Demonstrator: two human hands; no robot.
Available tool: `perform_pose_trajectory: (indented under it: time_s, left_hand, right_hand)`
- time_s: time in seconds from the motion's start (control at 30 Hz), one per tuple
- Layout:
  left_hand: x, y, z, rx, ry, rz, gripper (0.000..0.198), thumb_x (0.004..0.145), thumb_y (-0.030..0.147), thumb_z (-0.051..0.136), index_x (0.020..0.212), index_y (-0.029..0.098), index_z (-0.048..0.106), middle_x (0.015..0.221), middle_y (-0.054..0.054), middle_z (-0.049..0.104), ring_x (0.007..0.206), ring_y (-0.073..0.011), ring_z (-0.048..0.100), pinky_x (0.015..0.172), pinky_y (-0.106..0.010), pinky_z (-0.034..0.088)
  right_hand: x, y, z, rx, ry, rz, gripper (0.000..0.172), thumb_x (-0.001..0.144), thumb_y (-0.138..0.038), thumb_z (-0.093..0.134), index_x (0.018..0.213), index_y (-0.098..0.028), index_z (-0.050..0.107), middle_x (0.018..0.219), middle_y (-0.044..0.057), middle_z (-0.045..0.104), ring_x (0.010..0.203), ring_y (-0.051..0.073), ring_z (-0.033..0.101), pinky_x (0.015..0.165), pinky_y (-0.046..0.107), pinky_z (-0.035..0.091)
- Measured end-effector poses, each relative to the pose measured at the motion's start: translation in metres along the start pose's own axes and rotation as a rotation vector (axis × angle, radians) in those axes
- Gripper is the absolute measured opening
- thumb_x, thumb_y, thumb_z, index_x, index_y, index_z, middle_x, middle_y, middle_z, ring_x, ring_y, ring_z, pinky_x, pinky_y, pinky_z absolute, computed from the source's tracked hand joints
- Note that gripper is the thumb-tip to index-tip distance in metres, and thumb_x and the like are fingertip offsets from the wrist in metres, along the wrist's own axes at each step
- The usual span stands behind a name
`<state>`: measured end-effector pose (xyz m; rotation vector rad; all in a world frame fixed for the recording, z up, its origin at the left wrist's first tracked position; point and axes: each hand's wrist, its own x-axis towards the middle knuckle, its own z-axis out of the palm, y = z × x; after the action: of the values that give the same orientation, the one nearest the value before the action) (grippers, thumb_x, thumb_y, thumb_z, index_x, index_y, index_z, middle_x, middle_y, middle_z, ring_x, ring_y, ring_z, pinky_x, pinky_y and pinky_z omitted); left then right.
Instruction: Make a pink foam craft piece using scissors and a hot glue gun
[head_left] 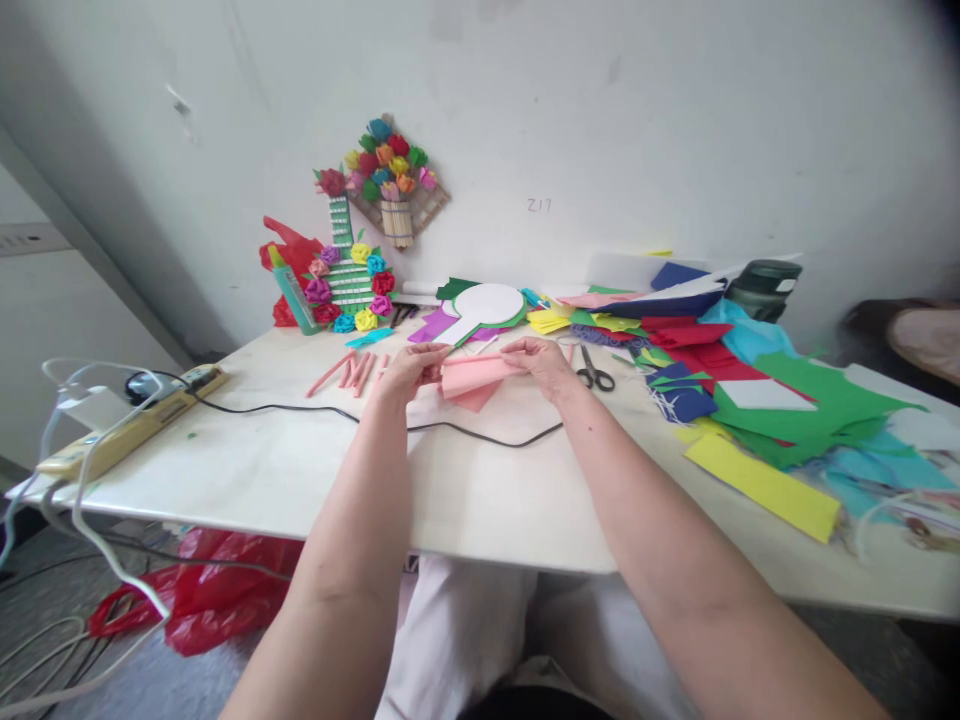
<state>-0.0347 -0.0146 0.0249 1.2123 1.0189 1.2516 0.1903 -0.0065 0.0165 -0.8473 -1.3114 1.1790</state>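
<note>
A sheet of pink paper [480,380] is stretched between my two hands above the table, its upper edge looking rolled or folded over. My left hand [417,370] pinches its left end and my right hand [541,362] grips the right end, fingers closed on both sides. Several thin pink paper rolls [358,374] lie just left of my left hand. Behind the sheet rests a white paddle-shaped cutout [489,303] with a green edge. Black-handled scissors [596,376] lie right beside my right hand.
A black cable [487,438] crosses the table from the yellow power strip [127,425]. Coloured paper sheets [810,400] pile up on the right, near a dark green bottle [763,288]. A glue bottle [296,295] and paper-flower decorations [360,280] stand at the back left.
</note>
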Motion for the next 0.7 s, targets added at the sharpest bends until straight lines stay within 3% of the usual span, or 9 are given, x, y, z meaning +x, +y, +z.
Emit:
perform_pose_trajectory:
  time_s: [0.07, 0.17, 0.3, 0.47, 0.57, 0.7]
  left_hand:
    - [-0.002, 0.002, 0.000, 0.013, 0.092, 0.043, 0.036, 0.055, 0.035, 0.076, 0.080, 0.012, 0.064, 0.043, 0.007, 0.041, 0.041, -0.0056, 0.038, 0.051, -0.022, 0.042]
    - [-0.003, 0.004, 0.006, 0.083, 0.159, 0.074, 0.038, 0.059, 0.045, 0.072, 0.077, 0.013, 0.063, 0.048, 0.004, 0.046, 0.045, -0.0069, 0.042, 0.052, -0.022, 0.042]
    - [-0.004, 0.002, 0.016, 0.196, 0.054, 0.053, 0.046, 0.064, 0.058, 0.063, 0.076, 0.013, 0.064, 0.061, -0.002, 0.056, 0.053, -0.0098, 0.050, 0.048, -0.021, 0.038]
    - [-0.002, -0.006, 0.020, 0.242, -0.112, 0.024, 0.044, 0.065, 0.058, 0.063, 0.065, 0.014, 0.060, 0.051, 0.001, 0.048, 0.043, -0.0074, 0.039, 0.041, -0.022, 0.025]
    - [-0.001, -0.007, 0.017, 0.273, -0.132, 0.053, 0.043, 0.066, 0.056, 0.063, 0.061, 0.014, 0.058, 0.049, 0.002, 0.046, 0.041, -0.0069, 0.036, 0.041, -0.023, 0.023]
    - [0.000, -0.006, 0.016, 0.326, -0.136, 0.089, 0.042, 0.066, 0.055, 0.064, 0.055, 0.015, 0.052, 0.046, 0.003, 0.041, 0.040, -0.0064, 0.034, 0.042, -0.023, 0.023]
  right_hand:
    - [0.000, 0.000, -0.001, 0.032, 0.007, 0.013, 0.019, 0.047, -0.022, 0.075, 0.064, -0.018, 0.067, 0.064, -0.002, 0.062, 0.060, 0.009, 0.054, 0.062, 0.025, 0.046]
    - [0.000, 0.000, -0.001, 0.056, 0.008, 0.019, 0.020, 0.046, -0.022, 0.076, 0.063, -0.018, 0.067, 0.063, -0.003, 0.061, 0.059, 0.009, 0.053, 0.060, 0.024, 0.045]
    - [0.000, 0.001, 0.000, 0.069, -0.003, 0.006, 0.021, 0.045, -0.023, 0.076, 0.064, -0.018, 0.067, 0.062, -0.003, 0.061, 0.056, 0.007, 0.051, 0.058, 0.023, 0.043]
    - [0.000, 0.002, 0.001, 0.044, -0.009, 0.006, 0.024, 0.045, -0.026, 0.076, 0.065, -0.018, 0.066, 0.062, -0.003, 0.060, 0.057, 0.008, 0.050, 0.058, 0.023, 0.042]
    - [-0.001, 0.000, -0.001, -0.005, -0.015, 0.011, 0.028, 0.047, -0.030, 0.076, 0.071, -0.018, 0.066, 0.064, -0.003, 0.060, 0.058, 0.009, 0.050, 0.057, 0.023, 0.041]
    - [-0.001, -0.005, -0.006, -0.096, -0.024, 0.016, 0.034, 0.061, -0.044, 0.068, 0.084, -0.018, 0.066, 0.070, -0.001, 0.062, 0.060, 0.010, 0.052, 0.058, 0.023, 0.041]
